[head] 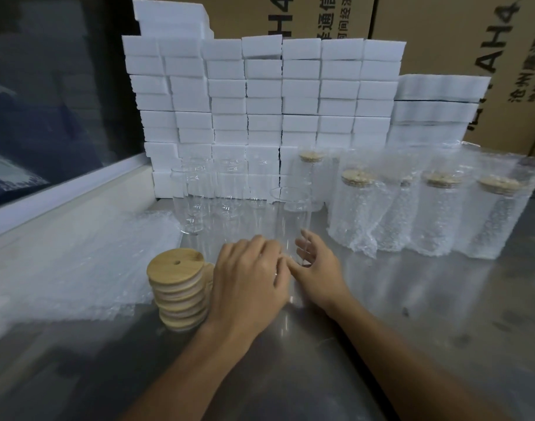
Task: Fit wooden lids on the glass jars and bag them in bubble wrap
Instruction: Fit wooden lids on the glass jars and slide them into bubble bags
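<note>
Both hands met at the base of a tall clear glass jar that stood lidless on the grey metal counter. The left hand lay palm down with fingers curled against the jar's lower part; whether it truly gripped the glass could not be told. The right hand was spread, fingers loose beside the jar, holding nothing. A stack of round pale wooden lids, the top one with a small hole, stood just left of the left hand. Flat bubble-wrap bags lay further left. More empty glass jars stood behind. Lidded jars in bubble wrap stood to the right, before stacked white foam blocks.
</note>
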Available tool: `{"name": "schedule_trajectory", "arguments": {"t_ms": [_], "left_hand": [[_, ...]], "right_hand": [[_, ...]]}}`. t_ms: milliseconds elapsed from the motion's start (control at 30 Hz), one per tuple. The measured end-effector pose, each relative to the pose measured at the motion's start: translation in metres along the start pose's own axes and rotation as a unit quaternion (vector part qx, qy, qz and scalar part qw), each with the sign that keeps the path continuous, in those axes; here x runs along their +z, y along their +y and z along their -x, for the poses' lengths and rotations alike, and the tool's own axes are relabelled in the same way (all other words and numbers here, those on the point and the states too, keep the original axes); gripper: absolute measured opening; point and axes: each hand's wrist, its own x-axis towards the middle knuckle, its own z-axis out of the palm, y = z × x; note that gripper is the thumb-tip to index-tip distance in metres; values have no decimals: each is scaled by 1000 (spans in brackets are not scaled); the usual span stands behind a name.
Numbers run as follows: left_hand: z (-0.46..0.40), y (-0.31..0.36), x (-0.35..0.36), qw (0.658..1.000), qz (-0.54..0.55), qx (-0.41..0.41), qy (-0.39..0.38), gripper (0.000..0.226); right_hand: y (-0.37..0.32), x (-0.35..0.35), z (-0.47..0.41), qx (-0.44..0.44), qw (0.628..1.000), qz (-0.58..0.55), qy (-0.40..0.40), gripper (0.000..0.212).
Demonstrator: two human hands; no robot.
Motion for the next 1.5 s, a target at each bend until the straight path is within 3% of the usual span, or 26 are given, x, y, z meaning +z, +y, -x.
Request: {"name": "schedule_trajectory", "arguments": {"t_ms": [133,267,400,633,867,967,1100,1200,1300,1400,1433,1500], "left_hand": [[5,0,5,998,-31,-13,-44,12],[8,2,23,973,-104,-81,-189,37],[8,-4,35,948,-105,-155,-256,33],[6,-10,42,979,-46,-111,-165,36],[9,-18,51,940,-123,-223,-227,47],[6,-17,49,937,-143,-227,-222,37],[8,-11,42,955,-131,-193,-185,24],[5,-4,34,981,-67,-166,-77,27],[4,5,31,993,64,-87,52,32],[6,11,33,987,146,-17,63,43],[6,11,34,984,165,-4,59,51],[7,8,35,978,202,8,59,63]], "right_hand": [[-3,-6,18,4,1000,-15,16,90],[-6,-9,23,14,999,-16,34,85],[-7,-8,22,21,998,-22,47,81],[-5,-6,17,24,998,-7,60,80],[-6,-5,17,28,996,37,74,81],[-8,-6,17,34,996,50,71,76],[-13,-8,21,7,989,30,143,46],[-21,-15,26,-58,973,14,224,12],[-28,-19,32,-86,986,-49,134,28],[-35,-14,38,-59,992,-101,-41,34],[-35,-11,38,-50,992,-101,-65,31],[-35,-6,39,-49,992,-106,-39,14]]}}
